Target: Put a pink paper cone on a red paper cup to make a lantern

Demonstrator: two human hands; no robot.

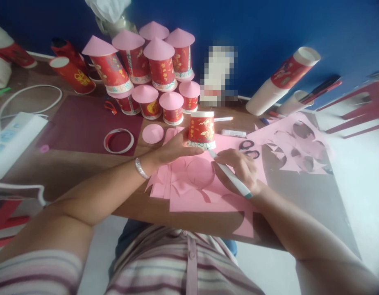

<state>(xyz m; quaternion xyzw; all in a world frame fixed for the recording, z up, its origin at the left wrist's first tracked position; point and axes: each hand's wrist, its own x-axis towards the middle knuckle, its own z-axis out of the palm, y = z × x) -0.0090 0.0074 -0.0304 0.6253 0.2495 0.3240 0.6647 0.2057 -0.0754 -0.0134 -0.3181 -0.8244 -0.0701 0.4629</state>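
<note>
My left hand (173, 148) is wrapped round a paper cup (202, 127) covered in red paper with gold print, its white lower rim marked with green scribbles. In my right hand (241, 167) is a white marker (234, 178) with a green end, its tip at or very near the cup's lower rim. Under both hands lie sheets of pink paper (192, 203), some with round cut-outs. A pink paper disc (153, 133) is left of the cup. Black-handled scissors (250, 149) rest on the pink paper to the right.
Several red cups with pink cone tops (160, 67) stand stacked at the back. A white paper ring (118, 141) lies on a maroon sheet (85, 127). Pink scraps (295, 143), a tall white tube (269, 94) and a pen cup (295, 102) are at right. A power strip (19, 143) sits left.
</note>
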